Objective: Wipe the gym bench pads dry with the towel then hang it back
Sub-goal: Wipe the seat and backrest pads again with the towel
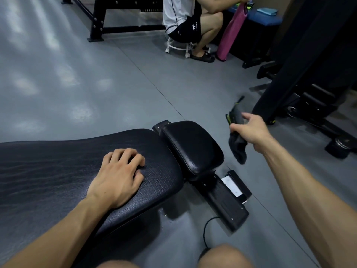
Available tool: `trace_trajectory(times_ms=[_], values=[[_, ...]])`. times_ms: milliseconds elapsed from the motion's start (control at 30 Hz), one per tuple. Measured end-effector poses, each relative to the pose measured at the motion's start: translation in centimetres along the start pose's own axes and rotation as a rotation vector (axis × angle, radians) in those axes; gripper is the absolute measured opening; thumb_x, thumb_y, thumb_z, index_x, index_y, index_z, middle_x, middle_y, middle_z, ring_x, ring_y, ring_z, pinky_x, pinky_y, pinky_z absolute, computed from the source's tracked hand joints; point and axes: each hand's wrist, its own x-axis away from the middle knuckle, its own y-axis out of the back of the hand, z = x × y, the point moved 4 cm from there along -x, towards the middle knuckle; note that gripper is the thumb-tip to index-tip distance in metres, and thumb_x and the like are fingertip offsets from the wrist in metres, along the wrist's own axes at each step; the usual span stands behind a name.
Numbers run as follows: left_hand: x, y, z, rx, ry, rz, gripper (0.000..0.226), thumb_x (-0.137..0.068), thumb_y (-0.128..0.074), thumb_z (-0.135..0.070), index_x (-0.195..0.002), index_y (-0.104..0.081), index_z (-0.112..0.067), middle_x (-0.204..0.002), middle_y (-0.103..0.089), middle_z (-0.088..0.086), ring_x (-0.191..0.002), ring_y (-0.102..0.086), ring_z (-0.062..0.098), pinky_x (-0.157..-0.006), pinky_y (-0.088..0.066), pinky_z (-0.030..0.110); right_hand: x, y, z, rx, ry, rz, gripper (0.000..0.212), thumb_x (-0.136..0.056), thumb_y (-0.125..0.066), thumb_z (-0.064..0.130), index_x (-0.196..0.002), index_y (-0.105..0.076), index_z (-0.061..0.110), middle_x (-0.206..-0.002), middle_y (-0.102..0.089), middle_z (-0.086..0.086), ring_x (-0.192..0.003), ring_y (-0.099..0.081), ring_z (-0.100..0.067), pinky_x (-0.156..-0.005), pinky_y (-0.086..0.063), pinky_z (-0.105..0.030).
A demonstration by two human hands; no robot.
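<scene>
A black gym bench lies across the lower left, with a long back pad and a smaller seat pad at its right end. My left hand rests on the back pad, fingers loosely curled and holding nothing. To the right of the seat pad and clear of it, my right hand grips a dark grey towel with a green-trimmed edge. The towel hangs in the air above the floor, its upper end blurred.
The bench's black base bar sticks out over the grey floor, with a phone beside it and a black cable near my knee. A black machine frame stands at right. A person sits on a white stool by a pink mat.
</scene>
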Motion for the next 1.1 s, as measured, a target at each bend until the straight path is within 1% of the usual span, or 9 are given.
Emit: trace_trajectory(times_ms=[200,267,333,433,533,667,833,933,1100], values=[[0.0,0.0,0.0,-0.006,0.009,0.011,0.023,-0.091,-0.038,-0.04,-0.106,-0.053,-0.033,-0.12,-0.051,-0.01,-0.118,-0.044,0.021,-0.104,-0.031,0.041,1.2,-6.1,1.3,0.462,0.305,0.185,0.022,-0.073,-0.078,0.031,-0.089,-0.066,0.022,-0.075,-0.069,0.0,-0.077,-0.065,-0.027,-0.065,-0.048,-0.033],[0.1,0.0,-0.1,-0.009,0.02,0.012,0.021,-0.091,-0.039,-0.039,-0.106,-0.052,-0.033,-0.12,-0.05,-0.01,-0.118,-0.044,0.021,-0.105,-0.031,0.04,2.5,-9.0,0.7,0.543,0.36,0.403,0.032,-0.082,-0.075,0.054,-0.096,-0.067,0.026,-0.073,-0.065,0.004,-0.078,-0.063,-0.022,-0.067,-0.043,-0.031],[0.1,0.1,-0.1,-0.016,0.024,0.011,0.021,-0.091,-0.04,-0.039,-0.106,-0.052,-0.033,-0.12,-0.05,-0.01,-0.118,-0.044,0.021,-0.104,-0.031,0.04,3.0,-10.5,0.5,0.486,0.349,0.437,0.05,-0.088,-0.059,0.069,-0.105,-0.073,0.024,-0.07,-0.067,0.002,-0.079,-0.066,-0.019,-0.07,-0.048,-0.032],[0.0,0.1,-0.1,-0.025,0.026,0.026,0.021,-0.091,-0.039,-0.039,-0.106,-0.052,-0.034,-0.121,-0.051,-0.01,-0.118,-0.044,0.021,-0.104,-0.031,0.04,2.0,-10.9,0.0,0.605,0.474,0.216,0.059,-0.092,-0.052,0.067,-0.133,-0.062,0.027,-0.122,-0.063,-0.004,-0.12,-0.055,-0.026,-0.099,-0.047,-0.04],[0.1,0.3,-0.2,-0.031,0.036,0.035,0.022,-0.091,-0.039,-0.039,-0.107,-0.052,-0.034,-0.123,-0.05,-0.01,-0.119,-0.044,0.021,-0.104,-0.031,0.039,3.1,-13.4,-2.1,0.754,0.553,0.388,0.081,-0.092,-0.046,0.072,-0.16,-0.022,0.035,-0.169,-0.011,-0.003,-0.155,-0.01,-0.029,-0.125,-0.016,-0.048],[0.1,0.2,-0.2,-0.031,0.037,0.028,0.021,-0.09,-0.04,-0.038,-0.106,-0.053,-0.033,-0.122,-0.051,-0.011,-0.119,-0.045,0.021,-0.104,-0.031,0.039,3.7,-16.5,-4.9,0.837,0.6,0.324,0.071,-0.097,-0.024,0.072,-0.159,-0.004,0.045,-0.171,0.0,0.008,-0.157,0.002,-0.027,-0.125,-0.002,-0.056],[0.0,0.3,-0.2,-0.032,0.042,0.021,0.02,-0.09,-0.046,-0.036,-0.106,-0.055,-0.033,-0.121,-0.051,-0.011,-0.118,-0.046,0.021,-0.105,-0.032,0.039,-3.6,-16.1,-5.4,0.715,0.281,0.315,0.075,-0.089,-0.026,0.082,-0.156,-0.011,0.053,-0.17,0.0,0.015,-0.157,0.005,-0.028,-0.118,-0.009,-0.071],[-0.2,0.1,-0.3,-0.051,0.03,0.034,0.022,-0.09,-0.045,-0.037,-0.108,-0.056,-0.033,-0.123,-0.051,-0.01,-0.119,-0.046,0.023,-0.104,-0.035,0.042,-5.5,-16.7,-4.7,0.674,0.151,0.312,0.077,-0.089,-0.031,0.081,-0.157,-0.011,0.051,-0.171,0.0,0.01,-0.157,0.003,-0.031,-0.118,-0.01,-0.068],[-0.2,0.3,-0.6,-0.081,0.014,0.04,0.025,-0.09,-0.044,-0.036,-0.109,-0.058,-0.029,-0.124,-0.052,-0.005,-0.117,-0.048,0.028,-0.103,-0.036,0.045,3.8,-15.4,-6.4,0.753,0.54,0.288,0.072,-0.091,-0.028,0.071,-0.157,-0.008,0.051,-0.17,-0.002,0.012,-0.157,-0.001,-0.025,-0.122,-0.014,-0.056]])
